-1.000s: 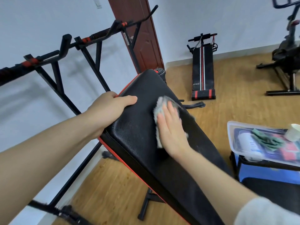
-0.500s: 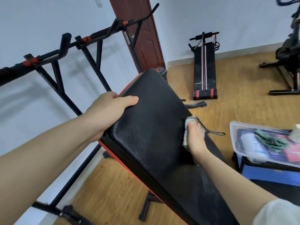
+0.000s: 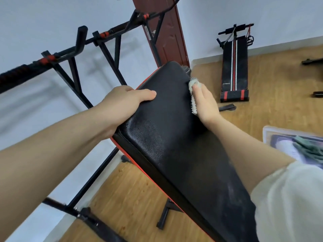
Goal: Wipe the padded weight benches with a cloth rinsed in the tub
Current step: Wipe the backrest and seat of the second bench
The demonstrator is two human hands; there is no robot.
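A black padded weight bench (image 3: pixel 166 137) with red trim slopes up from the lower right to the middle of the head view. My left hand (image 3: pixel 125 100) grips its left edge, thumb on top and fingers curled under the pad. A pale fluffy cloth (image 3: pixel 193 92) lies against the pad's upper right edge. My right hand (image 3: pixel 205 102) holds the cloth there, with its fingers wrapped over that edge and mostly hidden. A second padded bench (image 3: pixel 234 67), black with red and white stripes, lies on the floor by the far wall.
A black pull-up rack (image 3: pixel 78 42) stands along the left wall, and a dark red door (image 3: pixel 166 32) is behind the bench. A clear plastic lid (image 3: pixel 272 135) with a green cloth (image 3: pixel 309 149) on it sits at the right. Wooden floor spreads around.
My right hand has slid the cloth from the middle of the pad to its right edge, then up along that edge toward the top. The left hand has kept its grip.
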